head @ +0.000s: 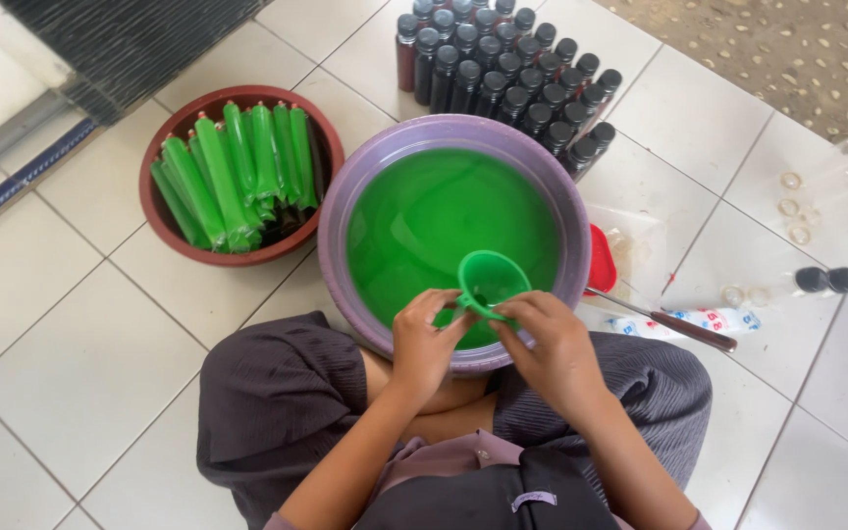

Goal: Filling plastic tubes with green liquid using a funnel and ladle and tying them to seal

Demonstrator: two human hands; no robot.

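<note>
A purple basin (345, 196) full of bright green liquid (424, 216) stands on the tiled floor between my knees. Over its near edge I hold a small green funnel (491, 278). My left hand (425, 339) pinches something under the funnel's left side. My right hand (550, 344) grips beneath its spout from the right. What sits under the funnel is hidden by my fingers.
A brown bowl (164, 211) at the left holds several long sealed green tubes (238, 172). Several dark bottles with black caps (507, 74) stand behind the basin. Clear capped bottles (836, 196) lie at the right, near a red lid (601, 260), plastic bags and a metal-handled tool (669, 322).
</note>
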